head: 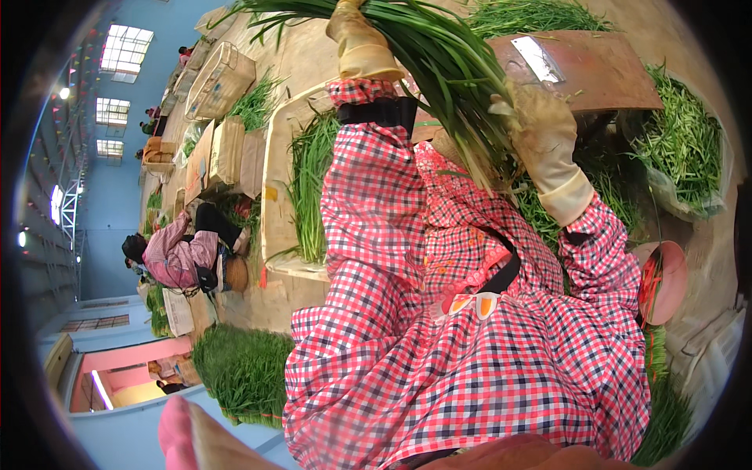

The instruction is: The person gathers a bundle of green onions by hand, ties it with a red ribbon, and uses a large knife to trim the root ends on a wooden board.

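Note:
A long bunch of green leafy stalks, which look like garlic chives, stretches between my two gloved hands at the top of the view. My left hand, in a stained cream rubber glove, grips the leafy part; its fingertips are cut off by the upper edge. Around the pale stem ends, my right hand is closed in a matching glove, with its fingers partly hidden. Below the stems is my checked smock. More loose green stalks lie under my right forearm.
Right of the bunch, a brown board bears a flat pale metal piece. Beyond are a plastic bag of cut stems and a pink bucket with red ties. On the left are a cream crate, stacked bundles and a seated person.

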The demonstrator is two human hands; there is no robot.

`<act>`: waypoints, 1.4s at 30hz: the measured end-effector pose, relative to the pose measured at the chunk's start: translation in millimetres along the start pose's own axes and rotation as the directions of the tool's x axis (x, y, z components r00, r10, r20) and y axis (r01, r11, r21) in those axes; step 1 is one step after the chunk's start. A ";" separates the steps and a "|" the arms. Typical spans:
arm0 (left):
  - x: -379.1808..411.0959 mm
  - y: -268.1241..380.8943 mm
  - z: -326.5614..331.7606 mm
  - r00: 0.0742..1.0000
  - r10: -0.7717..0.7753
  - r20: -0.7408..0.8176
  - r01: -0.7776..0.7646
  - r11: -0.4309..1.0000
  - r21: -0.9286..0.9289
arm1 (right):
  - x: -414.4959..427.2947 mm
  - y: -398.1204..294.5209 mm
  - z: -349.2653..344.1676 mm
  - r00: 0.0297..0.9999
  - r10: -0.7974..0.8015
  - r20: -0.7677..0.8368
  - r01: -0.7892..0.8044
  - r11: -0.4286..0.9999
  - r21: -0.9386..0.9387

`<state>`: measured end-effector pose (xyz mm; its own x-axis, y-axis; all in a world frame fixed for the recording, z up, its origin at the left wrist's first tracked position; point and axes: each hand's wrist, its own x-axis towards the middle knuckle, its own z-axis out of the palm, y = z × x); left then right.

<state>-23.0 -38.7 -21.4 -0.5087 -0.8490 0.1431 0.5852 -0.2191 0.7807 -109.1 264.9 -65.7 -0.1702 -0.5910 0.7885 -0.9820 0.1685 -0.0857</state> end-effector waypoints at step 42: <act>30.9 -37.7 -33.7 0.983 -0.143 -0.119 0.173 0.938 0.301 | -85.6 95.0 -48.5 0.984 0.093 -0.152 -0.103 0.993 -0.059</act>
<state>-39.4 -72.8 -66.9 -0.5084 -0.8601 -0.0430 0.2710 -0.2072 0.9400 -183.8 369.8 -111.8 -0.2460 -0.4460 0.8605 -0.9528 0.2743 -0.1302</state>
